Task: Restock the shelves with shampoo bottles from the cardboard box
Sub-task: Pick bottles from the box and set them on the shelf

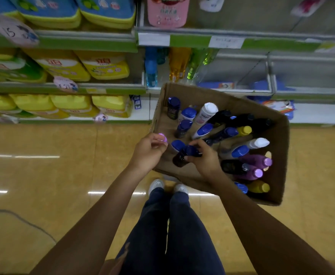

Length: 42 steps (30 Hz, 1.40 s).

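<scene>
An open cardboard box (279, 147) stands on the floor in front of the shelves, filled with several shampoo bottles with blue, white, yellow and purple caps. My right hand (204, 159) reaches into the box's near left corner and grips a dark bottle with a dark blue cap (184, 155). My left hand (148, 151) hovers at the box's left edge, its fingers curled round a bottle with a purple cap (162, 138); only the cap shows, the body is hidden by the hand.
Shelves with green edge strips (202, 41) run along the back. Yellow and blue refill pouches (103, 66) fill the left bays. Coloured bottles (179, 63) stand on the shelf behind the box; the bay to their right looks mostly bare. My legs and white shoes (168, 187) stand on the tan tile floor.
</scene>
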Tool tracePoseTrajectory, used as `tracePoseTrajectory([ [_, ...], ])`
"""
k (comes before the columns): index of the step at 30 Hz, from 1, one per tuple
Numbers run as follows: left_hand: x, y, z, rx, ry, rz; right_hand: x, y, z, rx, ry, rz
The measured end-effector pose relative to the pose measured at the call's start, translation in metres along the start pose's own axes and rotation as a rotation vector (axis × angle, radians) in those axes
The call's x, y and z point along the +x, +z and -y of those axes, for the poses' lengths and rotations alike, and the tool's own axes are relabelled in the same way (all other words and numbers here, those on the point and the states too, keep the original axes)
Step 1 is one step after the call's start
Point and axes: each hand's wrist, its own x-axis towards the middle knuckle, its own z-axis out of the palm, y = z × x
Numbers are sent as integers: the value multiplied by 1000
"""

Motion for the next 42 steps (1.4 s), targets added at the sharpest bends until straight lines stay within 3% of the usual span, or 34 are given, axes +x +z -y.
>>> tracePoseTrajectory([
  [13, -20, 3, -101, 116, 191, 469, -48, -184, 151, 175, -192, 136],
  [18, -40, -6, -151, 22, 310, 500, -76, -232, 201, 212, -304, 86],
  [26, -80, -31, -224, -50, 470, 557, -110, -252, 252, 494, -414, -105],
  [30, -97, -40, -247, -107, 524, 567, -127, -251, 269, 666, -497, -48],
  [34, -109, -43, -257, -153, 554, 579, -141, -257, 282, 729, -580, -92],
  [39, -124, -50, -267, -388, 524, 882, -148, -271, 292, 929, -618, -68],
  [42, -131, -42, -275, -366, 561, 822, -148, -279, 290, 951, -619, -42],
])
